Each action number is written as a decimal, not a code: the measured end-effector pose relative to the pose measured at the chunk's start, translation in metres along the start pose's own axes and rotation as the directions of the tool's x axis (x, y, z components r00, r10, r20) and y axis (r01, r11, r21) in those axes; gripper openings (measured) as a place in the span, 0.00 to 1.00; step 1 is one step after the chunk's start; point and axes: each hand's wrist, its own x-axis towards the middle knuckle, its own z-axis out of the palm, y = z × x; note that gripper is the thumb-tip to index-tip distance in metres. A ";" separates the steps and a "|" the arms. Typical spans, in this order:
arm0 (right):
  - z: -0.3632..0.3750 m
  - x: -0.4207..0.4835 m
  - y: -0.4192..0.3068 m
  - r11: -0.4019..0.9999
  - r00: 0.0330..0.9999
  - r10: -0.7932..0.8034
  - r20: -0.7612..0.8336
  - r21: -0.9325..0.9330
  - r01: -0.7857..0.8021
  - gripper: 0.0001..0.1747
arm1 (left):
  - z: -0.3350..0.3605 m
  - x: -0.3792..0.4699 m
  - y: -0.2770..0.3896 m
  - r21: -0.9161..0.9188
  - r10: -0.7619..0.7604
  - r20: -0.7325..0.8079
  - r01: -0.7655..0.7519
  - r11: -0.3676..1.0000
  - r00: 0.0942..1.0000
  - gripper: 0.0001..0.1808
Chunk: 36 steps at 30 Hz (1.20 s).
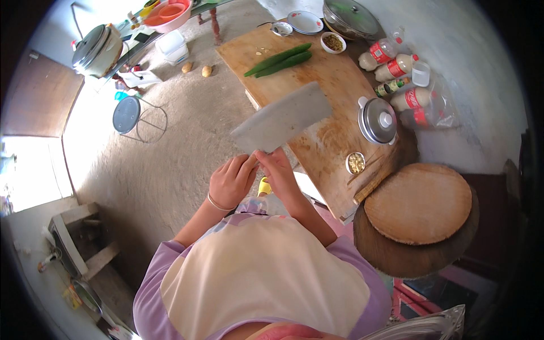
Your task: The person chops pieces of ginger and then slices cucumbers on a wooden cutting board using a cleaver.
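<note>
A broad steel cleaver (282, 117) is held up in front of me, its flat blade between me and the wooden table. My left hand (233, 176) and my right hand (278, 172) meet at the blade's near edge, fingers closed around the part there. The handle is mostly hidden by them. Beyond the blade, two long green cucumbers (278, 61) lie side by side on the wooden tabletop (327, 153). A few pale slivers (260, 52) lie close to them.
Right of the blade stand a lidded metal pot (377, 121) and a small bowl of pale pieces (355, 163). A round wooden board (418, 204) sits at the right. Filled plastic bottles (397, 68) line the wall. A stool (126, 114) stands on the floor at left.
</note>
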 end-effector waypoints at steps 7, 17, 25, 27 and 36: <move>-0.028 0.007 0.032 0.940 0.940 0.221 -0.259 0.314 -0.134 0.20 | 0.001 -0.002 -0.019 -0.552 0.010 0.583 0.387 0.738 0.813 0.23; -0.148 -0.007 0.032 0.933 0.717 -0.161 -0.679 -0.342 -0.115 0.15 | 0.122 0.101 -0.167 -0.256 -0.149 0.697 0.438 0.862 0.702 0.17; -0.187 0.036 0.013 0.910 0.601 -0.274 -0.751 -0.404 -0.091 0.17 | 0.302 0.257 -0.198 -0.104 0.001 0.543 0.066 0.992 0.840 0.17; -0.196 0.046 0.010 0.923 0.583 -0.296 -0.756 -0.383 -0.028 0.17 | 0.335 0.276 -0.199 0.049 -0.029 0.508 0.005 0.999 0.861 0.19; -0.208 0.037 -0.013 0.950 0.469 -0.244 -0.849 -0.306 -0.059 0.22 | 0.411 0.299 -0.194 0.429 -0.165 0.598 -0.139 0.893 0.784 0.32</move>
